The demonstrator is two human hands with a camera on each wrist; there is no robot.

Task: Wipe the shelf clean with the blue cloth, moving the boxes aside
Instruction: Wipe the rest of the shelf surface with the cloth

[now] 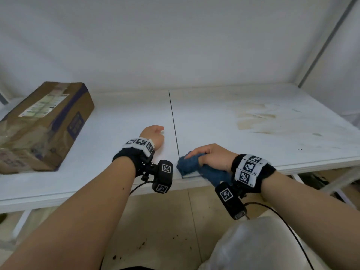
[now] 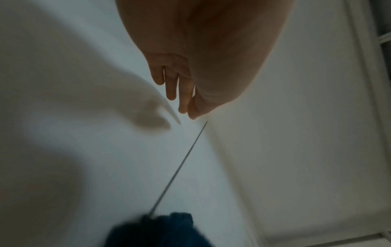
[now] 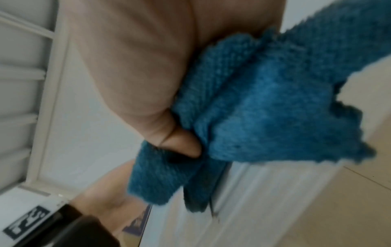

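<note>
Right hand (image 1: 212, 155) grips the bunched blue cloth (image 1: 187, 164), fingers and thumb curled round it; the cloth lies at the front edge of the shelf (image 1: 243, 137), right on the dark seam (image 1: 174, 121) between the two white panels, with one end hanging over the edge. Left hand (image 1: 154, 136) holds nothing: fingers hang loose and nearly straight above the shelf, just left of the seam, apart from the cloth. In the left wrist view the fingertips (image 2: 183, 107) point down at the surface; contact cannot be told. One cardboard box (image 1: 41, 125) sits at the left end of the shelf, well apart from both hands. Brownish stains (image 1: 257, 115) mark the right panel toward the back.
</note>
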